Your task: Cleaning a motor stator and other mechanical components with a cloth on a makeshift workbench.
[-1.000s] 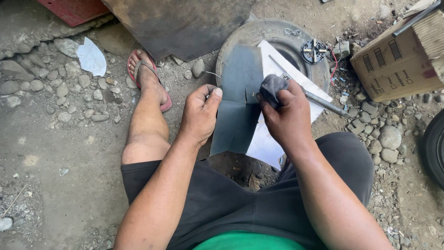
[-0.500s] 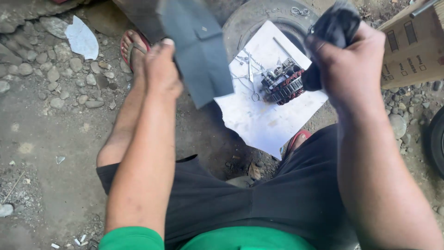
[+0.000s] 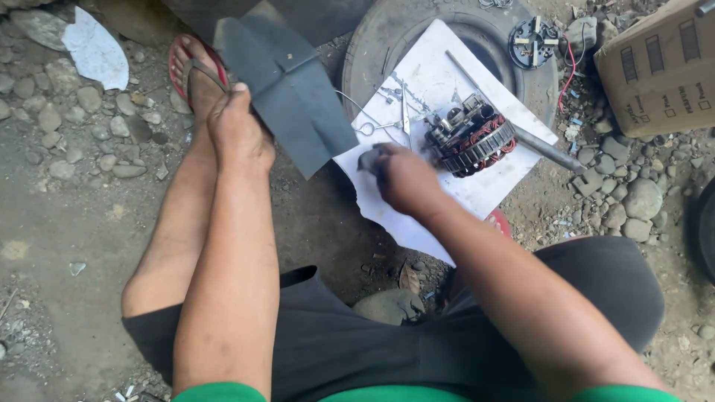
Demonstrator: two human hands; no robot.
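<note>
My left hand [image 3: 238, 134] grips the lower edge of a dark grey flexible sheet [image 3: 287, 89], held out to the left over my shin. My right hand [image 3: 406, 179] rests on a white paper [image 3: 439, 74], its fingers closed on a small dark piece [image 3: 369, 158] at the paper's left edge. Just right of that hand lies a round stator with copper windings [image 3: 471, 138]. A thin wire and a small pair of pliers [image 3: 402, 112] lie on the paper above my hand.
The paper lies over a grey tyre [image 3: 387, 37]. A metal rod [image 3: 547, 149] crosses the paper's right side. A round brush-holder part [image 3: 535, 41] and a cardboard box [image 3: 663, 67] sit at the upper right. My foot in a red flip-flop [image 3: 195, 71] is upper left, with stones around.
The grey sheet, first held in front of me by both hands, swung left in my left hand, uncovering the stator. My right hand rose with the dark piece, then came down onto the paper.
</note>
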